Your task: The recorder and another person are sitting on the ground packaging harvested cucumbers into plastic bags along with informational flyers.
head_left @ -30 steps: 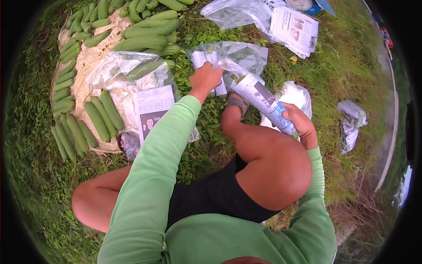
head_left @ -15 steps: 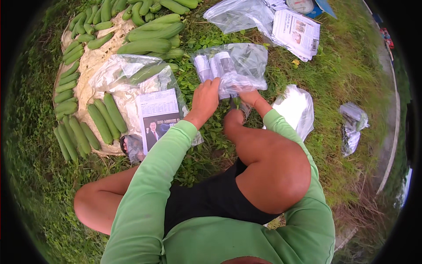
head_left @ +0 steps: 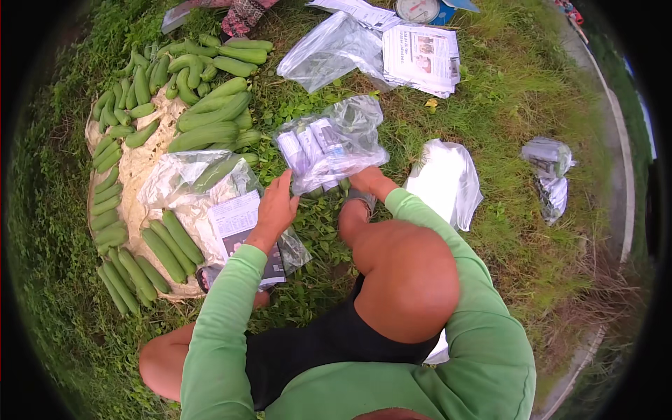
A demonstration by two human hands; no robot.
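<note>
A clear plastic bag [head_left: 350, 133] lies on the grass before me, holding several newspaper-wrapped rolls [head_left: 310, 145]. Green gourd ends [head_left: 330, 189] show at the rolls' near side. My left hand [head_left: 275, 213] is at the bag's lower left corner, its fingers stretched up and the thumb apart, holding nothing. At the lower right corner my right hand [head_left: 371, 180] grips the plastic; its fingertips are partly hidden by the bag. Left of my left forearm, a sheet of newspaper [head_left: 234, 213] lies over another clear bag [head_left: 168, 182].
Long green gourds [head_left: 203, 133] lie in rows and piles on a tan cloth [head_left: 150, 168] at left. Further off are a clear bag [head_left: 315, 56], stacked newspapers [head_left: 423, 59] and a dial scale [head_left: 418, 10]. A white bag [head_left: 444, 182] and a filled bag [head_left: 549, 175] lie right. Another person's patterned sleeve [head_left: 241, 17] shows at top.
My left hand has let go of the bag and moved down to its left side. The bag has spread open, showing more rolls. The view has shifted, bringing the patterned sleeve in.
</note>
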